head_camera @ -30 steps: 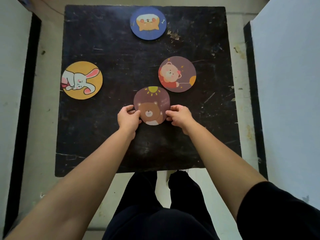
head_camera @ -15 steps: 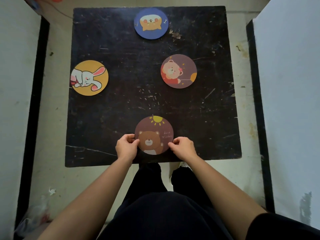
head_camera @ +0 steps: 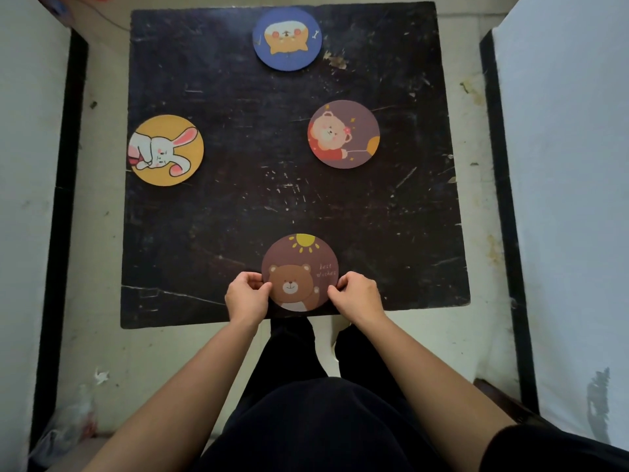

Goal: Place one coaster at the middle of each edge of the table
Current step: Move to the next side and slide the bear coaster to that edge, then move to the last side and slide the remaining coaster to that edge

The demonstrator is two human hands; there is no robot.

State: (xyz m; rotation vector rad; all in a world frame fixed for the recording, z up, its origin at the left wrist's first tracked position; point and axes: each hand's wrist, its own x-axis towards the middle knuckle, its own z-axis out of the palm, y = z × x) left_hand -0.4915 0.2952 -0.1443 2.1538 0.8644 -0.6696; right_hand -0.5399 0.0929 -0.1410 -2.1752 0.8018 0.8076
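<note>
While both the left hand [head_camera: 245, 296] and right hand [head_camera: 355, 294] pinch the brown bear coaster [head_camera: 299, 272] at the table [head_camera: 238, 216]'s near-edge middle, the lion coaster [head_camera: 343, 134], lying inward, probably needs shifting right next.

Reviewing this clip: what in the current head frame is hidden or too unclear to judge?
- Brown bear coaster: its side rims are covered by the left hand and right hand, so flat or lifted cannot be told.
- Table near edge: partly hidden behind both hands.
- Small script on that coaster: too small to read with confidence.
- Red object at the top left: cut by the frame edge.
</note>
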